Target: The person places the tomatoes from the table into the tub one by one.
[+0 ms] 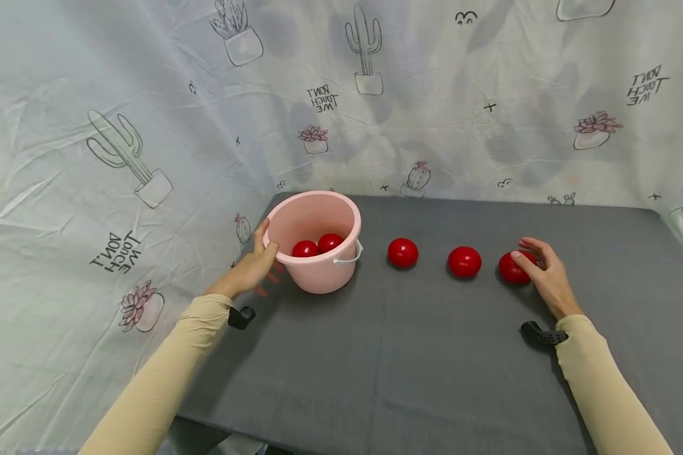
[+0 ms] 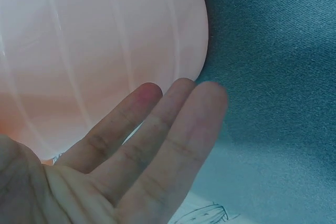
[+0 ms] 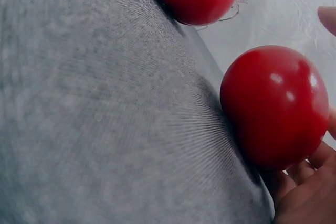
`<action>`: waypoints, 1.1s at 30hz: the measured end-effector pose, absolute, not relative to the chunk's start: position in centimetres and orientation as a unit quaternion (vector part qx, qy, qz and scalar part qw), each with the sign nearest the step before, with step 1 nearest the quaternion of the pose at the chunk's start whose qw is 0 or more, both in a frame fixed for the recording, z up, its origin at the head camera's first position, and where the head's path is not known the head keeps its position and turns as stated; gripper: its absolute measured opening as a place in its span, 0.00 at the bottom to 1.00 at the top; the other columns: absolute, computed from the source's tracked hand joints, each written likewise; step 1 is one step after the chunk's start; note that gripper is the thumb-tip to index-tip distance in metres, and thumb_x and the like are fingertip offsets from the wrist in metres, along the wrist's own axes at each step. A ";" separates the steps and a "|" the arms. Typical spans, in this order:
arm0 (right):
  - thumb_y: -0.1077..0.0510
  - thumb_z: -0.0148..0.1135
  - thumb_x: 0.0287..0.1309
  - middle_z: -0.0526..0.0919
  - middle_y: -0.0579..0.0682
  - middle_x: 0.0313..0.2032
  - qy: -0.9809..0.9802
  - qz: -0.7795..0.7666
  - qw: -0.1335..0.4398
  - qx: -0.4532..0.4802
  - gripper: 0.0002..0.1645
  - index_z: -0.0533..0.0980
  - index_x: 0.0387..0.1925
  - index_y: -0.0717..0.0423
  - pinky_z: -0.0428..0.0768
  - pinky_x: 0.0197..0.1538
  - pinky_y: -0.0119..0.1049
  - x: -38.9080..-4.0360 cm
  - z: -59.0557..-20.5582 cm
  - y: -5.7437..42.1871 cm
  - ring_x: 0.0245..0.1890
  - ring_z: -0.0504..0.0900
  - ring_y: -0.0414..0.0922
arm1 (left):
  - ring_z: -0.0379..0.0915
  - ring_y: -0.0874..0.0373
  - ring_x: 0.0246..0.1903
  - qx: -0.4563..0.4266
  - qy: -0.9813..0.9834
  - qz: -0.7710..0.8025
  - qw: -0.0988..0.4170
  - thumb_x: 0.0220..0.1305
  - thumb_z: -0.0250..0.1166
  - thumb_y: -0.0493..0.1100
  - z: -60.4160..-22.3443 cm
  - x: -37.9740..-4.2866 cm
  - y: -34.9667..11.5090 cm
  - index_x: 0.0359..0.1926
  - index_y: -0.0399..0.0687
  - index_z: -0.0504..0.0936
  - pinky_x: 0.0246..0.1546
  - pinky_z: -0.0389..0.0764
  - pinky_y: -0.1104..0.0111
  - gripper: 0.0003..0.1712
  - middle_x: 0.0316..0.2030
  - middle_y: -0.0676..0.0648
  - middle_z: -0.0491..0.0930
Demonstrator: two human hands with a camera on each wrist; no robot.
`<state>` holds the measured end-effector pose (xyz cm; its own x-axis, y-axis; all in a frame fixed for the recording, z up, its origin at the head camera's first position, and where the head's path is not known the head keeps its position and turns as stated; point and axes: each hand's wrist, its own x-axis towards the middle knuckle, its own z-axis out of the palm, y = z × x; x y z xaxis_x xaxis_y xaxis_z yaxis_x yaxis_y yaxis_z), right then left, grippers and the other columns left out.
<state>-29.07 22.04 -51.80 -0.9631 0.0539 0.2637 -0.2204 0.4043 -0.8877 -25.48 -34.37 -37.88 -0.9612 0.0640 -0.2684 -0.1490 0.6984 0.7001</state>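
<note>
A pink bucket (image 1: 324, 275) with a white handle stands on the grey table, and two red balls (image 1: 305, 249) lie inside it. At its left rim my left hand (image 1: 250, 268) holds on with thumb and forefinger. The other fingers (image 2: 173, 140) stretch out straight beside the bucket's wall (image 2: 105, 40). To the right, my right hand (image 1: 552, 281) is around a red ball (image 1: 512, 268) that sits on the table. The right wrist view shows fingers (image 3: 302, 174) beside this ball (image 3: 273, 108), while the thumb (image 3: 328, 19) stands apart from it.
Two more red balls, a middle one (image 1: 464, 262) and a left one (image 1: 403, 253), lie in a row between bucket and right hand. A white curtain (image 1: 444, 114) with cactus drawings hangs behind and left of the grey table (image 1: 432, 366).
</note>
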 end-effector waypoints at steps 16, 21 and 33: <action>0.39 0.57 0.61 0.63 0.54 0.67 -0.871 0.488 0.051 0.026 0.42 0.55 0.72 0.44 0.68 0.50 0.35 -28.4 -51.3 22.0 0.58 0.63 0.45 | 0.79 0.36 0.43 -0.012 0.912 0.387 0.134 0.71 0.30 0.62 -37.9 -25.5 -34.3 0.65 0.87 0.17 0.32 0.80 0.51 0.35 0.50 0.31 0.76; 0.39 0.57 0.61 0.61 0.60 0.67 -0.872 0.487 0.038 0.028 0.43 0.55 0.72 0.46 0.71 0.51 0.52 -28.5 -51.4 22.0 0.60 0.63 0.56 | 0.79 0.37 0.44 -0.017 0.914 0.383 0.132 0.71 0.31 0.61 -37.8 -25.5 -34.2 0.65 0.87 0.17 0.33 0.80 0.49 0.35 0.51 0.30 0.76; 0.37 0.59 0.58 0.60 0.62 0.67 -0.870 0.491 0.021 0.028 0.48 0.51 0.73 0.46 0.72 0.51 0.58 -28.5 -51.1 22.1 0.60 0.64 0.61 | 0.79 0.37 0.45 -0.025 0.913 0.384 0.137 0.70 0.31 0.62 -37.4 -25.0 -33.7 0.66 0.86 0.17 0.30 0.80 0.51 0.35 0.50 0.31 0.76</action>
<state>-28.51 22.09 -51.10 -0.9976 -0.0284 0.0634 -0.0690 0.5157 -0.8540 -25.04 -33.71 -37.40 -0.9615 0.0596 -0.2684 -0.1501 0.7043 0.6939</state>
